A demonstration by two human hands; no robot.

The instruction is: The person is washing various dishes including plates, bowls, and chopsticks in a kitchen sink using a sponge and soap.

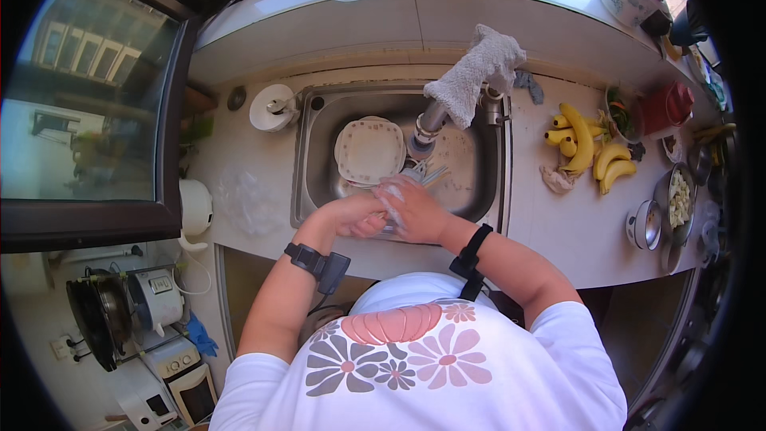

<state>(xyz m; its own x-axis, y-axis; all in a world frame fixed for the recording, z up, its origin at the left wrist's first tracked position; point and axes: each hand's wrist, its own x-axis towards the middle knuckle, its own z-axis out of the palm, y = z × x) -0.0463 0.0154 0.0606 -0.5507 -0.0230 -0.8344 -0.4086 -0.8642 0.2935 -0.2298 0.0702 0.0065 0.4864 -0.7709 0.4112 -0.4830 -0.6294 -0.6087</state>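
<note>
Both hands meet over the front edge of the stainless steel sink [308,179]. My left hand [362,215] is curled, with the light ends of thin sticks, perhaps chopsticks, showing at its fingers. Against it lies my right hand [416,206], back upward, with white suds or a soapy cloth [393,200] at its fingers; its grip is hidden. Just beyond the right hand, thin utensils [434,175] fan out in the sink; whether they join the held sticks is not clear. Stacked squarish plates [371,151] stand in the basin, left of the faucet [428,126], which is wrapped in a grey towel [476,75].
Left of the sink are a white bowl with a spoon [272,109] and a clear plastic bag [248,200]. Bananas [577,137], a metal bowl [647,224] and a pan of chopped food [679,200] stand to the right. An open window sash [173,131] juts in at left.
</note>
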